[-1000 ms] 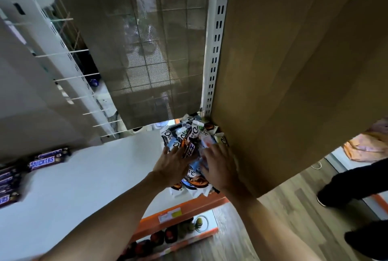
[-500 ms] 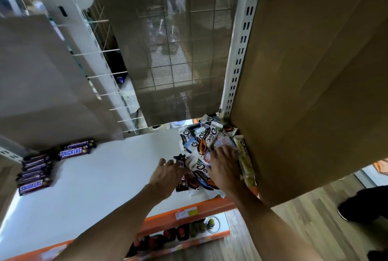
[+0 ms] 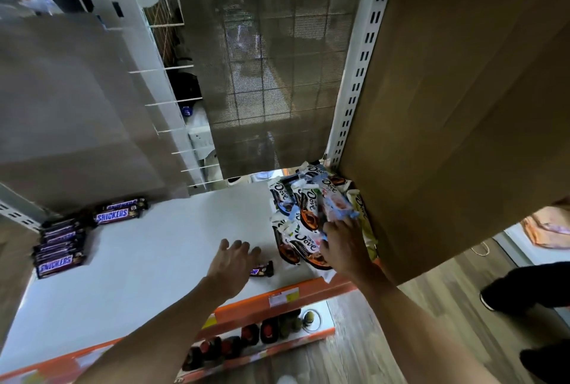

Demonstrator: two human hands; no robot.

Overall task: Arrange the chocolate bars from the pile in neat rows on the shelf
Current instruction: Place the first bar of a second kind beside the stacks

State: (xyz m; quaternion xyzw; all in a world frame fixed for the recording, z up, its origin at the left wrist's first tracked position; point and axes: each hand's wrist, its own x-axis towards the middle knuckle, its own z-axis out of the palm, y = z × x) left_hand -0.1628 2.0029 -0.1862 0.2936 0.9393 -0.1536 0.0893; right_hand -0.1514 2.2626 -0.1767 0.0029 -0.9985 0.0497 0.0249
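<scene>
Forward, left hand [image 3: 233, 264] spreads over bar [image 3: 263, 269].

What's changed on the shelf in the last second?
The left hand left the pile and moved left along the shelf, bringing one Snickers bar out with it; whether it grips the bar now is unclear. The right hand stayed on the pile, and the Snickers rows at the left stayed as they were.

Cardboard panel [image 3: 462, 106], bottles [image 3: 267, 330] below
</scene>
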